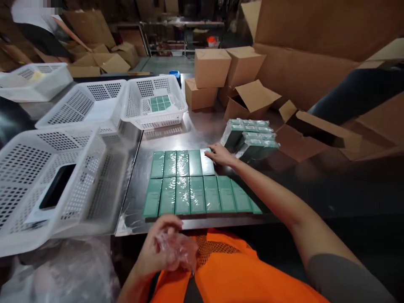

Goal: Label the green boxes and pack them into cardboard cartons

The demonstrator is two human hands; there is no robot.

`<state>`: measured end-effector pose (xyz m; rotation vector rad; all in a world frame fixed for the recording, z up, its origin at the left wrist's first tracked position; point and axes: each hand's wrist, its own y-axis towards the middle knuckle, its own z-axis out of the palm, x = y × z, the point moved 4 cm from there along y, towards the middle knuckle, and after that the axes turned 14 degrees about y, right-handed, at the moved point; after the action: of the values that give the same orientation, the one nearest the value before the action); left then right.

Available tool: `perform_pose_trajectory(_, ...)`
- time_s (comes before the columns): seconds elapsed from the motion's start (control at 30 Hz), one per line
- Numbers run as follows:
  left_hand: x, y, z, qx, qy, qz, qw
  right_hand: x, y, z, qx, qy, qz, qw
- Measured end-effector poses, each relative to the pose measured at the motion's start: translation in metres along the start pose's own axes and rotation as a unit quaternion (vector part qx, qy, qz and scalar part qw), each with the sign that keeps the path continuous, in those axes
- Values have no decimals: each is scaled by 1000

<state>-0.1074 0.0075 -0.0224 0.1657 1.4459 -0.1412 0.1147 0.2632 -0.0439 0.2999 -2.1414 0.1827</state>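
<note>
Two rows of flat green boxes [195, 185] wrapped in clear film lie side by side on a steel table [189, 130]. My right hand [221, 155] reaches forward and rests its fingers on the rightmost box [206, 162] of the far row. Just beyond it sits a wrapped stack of the same green boxes [251, 136]. My left hand [160, 248] is near my chest, over my orange vest, closed on a crumpled piece of clear plastic film [178, 250].
White perforated baskets stand to the left: a near one [47, 185] holding a dark phone-like object, a middle one [85, 105], and a far one [154, 101] with green boxes. Cardboard cartons [221, 71] pile up behind. Another person [41, 29] bends at the far left.
</note>
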Motion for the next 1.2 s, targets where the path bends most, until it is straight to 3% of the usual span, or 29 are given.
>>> perform_pose_trajectory(0.07, 3, -8, 10, 75, 5, -9, 997, 12, -9, -7, -26, -55, -38, 997)
perform_pose_trajectory(0.17, 9, -20, 28, 189, -40, -52, 980, 33, -31, -39, -96, -132, -91, 982)
perform_pose_trajectory(0.23, 12, -26, 38, 254, -61, -83, 962, 42, -52, -66, -157, -213, -111, 958)
perform_pose_trajectory(0.27, 14, -28, 40, 257, -71, -99, 959, 42, -62, -77, -181, -263, -110, 941)
perform_pose_trajectory(0.37, 18, -24, 33, 121, -102, -152, 976, 31, -84, -99, -183, -390, -85, 898)
perform_pose_trajectory(0.43, 18, -17, 24, 26, -92, -168, 981, 21, -93, -105, -160, -411, -73, 895)
perform_pose_trajectory(0.47, 17, -12, 22, 10, -79, -161, 984, 17, -97, -107, -150, -408, -73, 897)
perform_pose_trajectory(0.53, 12, 2, 19, 31, -53, -138, 988, 16, -107, -108, -134, -376, -87, 913)
perform_pose_trajectory(0.6, 11, 18, 20, 71, -34, -153, 985, 24, -122, -105, -163, -283, -113, 938)
perform_pose_trajectory(0.67, 13, 36, 24, 71, -3, -185, 980, 34, -142, -95, -244, -119, -134, 953)
perform_pose_trajectory(0.73, 13, 57, 30, 22, 16, -169, 985, 41, -161, -70, -297, 54, -136, 944)
perform_pose_trajectory(0.8, 10, 77, 36, -57, 4, -90, 994, 48, -172, -31, -253, 150, -130, 947)
perform_pose_trajectory(0.87, 8, 89, 39, -129, 7, -28, 991, 55, -177, 5, -168, 169, -137, 962)
perform_pose_trajectory(0.93, 6, 93, 37, -161, 56, 12, 985, 61, -177, 25, -113, 157, -163, 968)
perform_pose_trajectory(1.1, 0, 90, 29, -62, 262, 120, 956, 67, -169, 20, -105, 160, -242, 951)
perform_pose_trajectory(1.2, -1, 87, 25, -65, 307, 195, 929, 71, -165, 19, -103, 181, -261, 943)
